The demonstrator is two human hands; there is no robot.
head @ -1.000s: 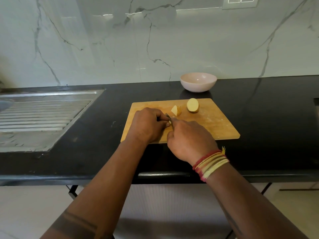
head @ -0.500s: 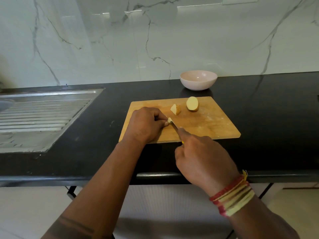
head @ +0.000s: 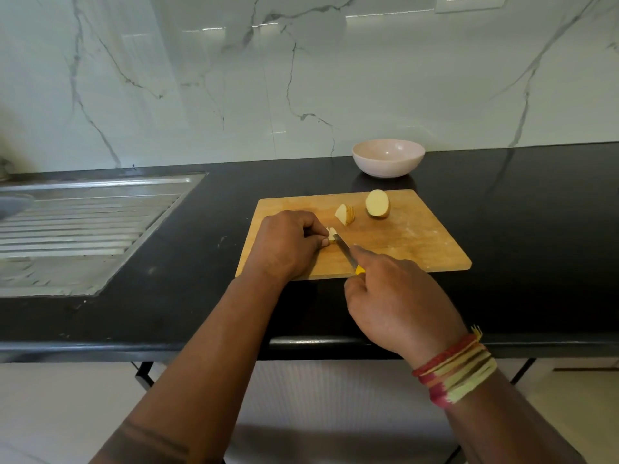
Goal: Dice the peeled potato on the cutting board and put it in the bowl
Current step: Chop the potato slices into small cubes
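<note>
On the wooden cutting board (head: 408, 242), my left hand (head: 288, 244) pinches a small potato piece (head: 331, 234) against the wood. My right hand (head: 395, 303) grips a yellow-handled knife (head: 346, 254), whose blade tip rests on that piece. Farther back on the board lie a sliced potato wedge (head: 345, 214) and a potato half (head: 377, 203), standing on its side with the cut face toward me. A pale pink bowl (head: 388, 158) stands behind the board near the wall, with nothing visible inside.
The black countertop (head: 522, 209) runs left to right, with its front edge close to me. A steel sink drainboard (head: 87, 222) is set into it at the left. A marble wall backs the counter.
My right hand has drawn back toward me along the knife's line, so the blade now shows between the hands. The left hand has stayed on the potato piece.
</note>
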